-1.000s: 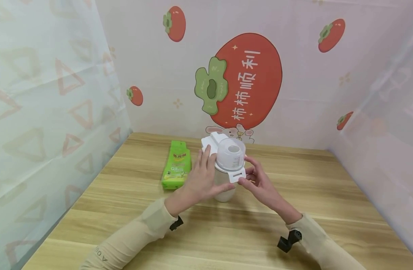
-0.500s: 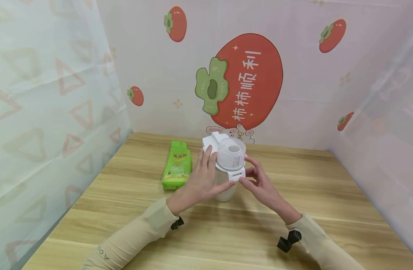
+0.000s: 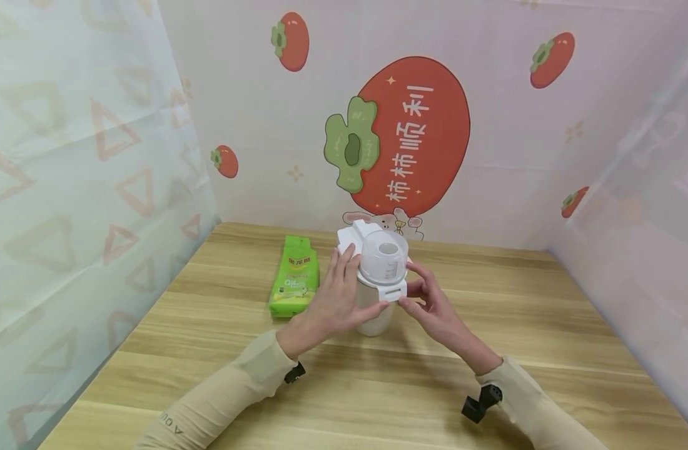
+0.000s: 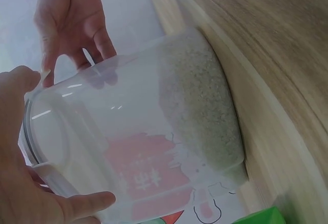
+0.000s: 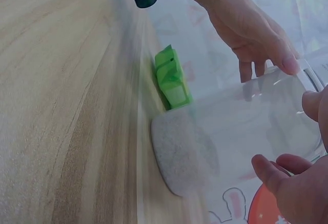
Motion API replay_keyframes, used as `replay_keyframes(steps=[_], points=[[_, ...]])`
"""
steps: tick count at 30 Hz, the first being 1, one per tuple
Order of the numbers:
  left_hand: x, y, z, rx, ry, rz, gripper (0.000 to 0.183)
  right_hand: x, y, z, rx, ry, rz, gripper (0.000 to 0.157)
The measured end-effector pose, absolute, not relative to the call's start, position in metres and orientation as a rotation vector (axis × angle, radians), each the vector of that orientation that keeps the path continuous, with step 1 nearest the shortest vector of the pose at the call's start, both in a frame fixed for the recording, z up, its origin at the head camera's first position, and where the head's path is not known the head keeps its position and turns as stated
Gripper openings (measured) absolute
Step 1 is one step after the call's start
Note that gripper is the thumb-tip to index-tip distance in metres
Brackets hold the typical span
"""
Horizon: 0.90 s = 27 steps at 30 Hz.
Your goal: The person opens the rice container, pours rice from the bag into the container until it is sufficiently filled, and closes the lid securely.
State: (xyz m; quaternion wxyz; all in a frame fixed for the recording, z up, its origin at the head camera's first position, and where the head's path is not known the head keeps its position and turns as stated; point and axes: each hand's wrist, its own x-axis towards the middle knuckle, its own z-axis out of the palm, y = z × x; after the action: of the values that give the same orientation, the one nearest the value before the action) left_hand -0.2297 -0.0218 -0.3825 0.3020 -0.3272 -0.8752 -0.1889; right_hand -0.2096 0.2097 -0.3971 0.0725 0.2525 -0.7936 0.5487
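A translucent rice container (image 3: 372,322) stands upright on the table, rice filling its lower part in both wrist views. Its white lid (image 3: 351,237) carries a clear measuring cup (image 3: 384,262) and a slotted front latch (image 3: 392,292). My left hand (image 3: 328,300) holds the container's upper left side, fingers along the lid edge and thumb across the front below the latch. On the other side my right hand (image 3: 434,309) grips around the right front corner, its thumb at the latch and its other fingers by the lid's side. Parts of the right fingers are hidden behind the container in the head view.
A green printed bag (image 3: 294,281) lies on the wooden table (image 3: 209,350), left of the container. Behind stands a pale wall sheet (image 3: 490,187) printed with persimmons; patterned sheets hang on both sides.
The front latch has shifted slightly inward and sits closer to the container's body. Both hands stay in nearly the same place, and the bag has not moved.
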Motion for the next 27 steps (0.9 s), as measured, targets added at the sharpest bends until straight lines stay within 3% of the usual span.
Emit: replay_keyframes(steps=[27], points=[[-0.2315, -0.0224, -0.3831, -0.897, -2.263, -0.488, 0.091, -0.2112, 0.2080, -0.3985, 0.717, -2.359, 1.605, 0.064]])
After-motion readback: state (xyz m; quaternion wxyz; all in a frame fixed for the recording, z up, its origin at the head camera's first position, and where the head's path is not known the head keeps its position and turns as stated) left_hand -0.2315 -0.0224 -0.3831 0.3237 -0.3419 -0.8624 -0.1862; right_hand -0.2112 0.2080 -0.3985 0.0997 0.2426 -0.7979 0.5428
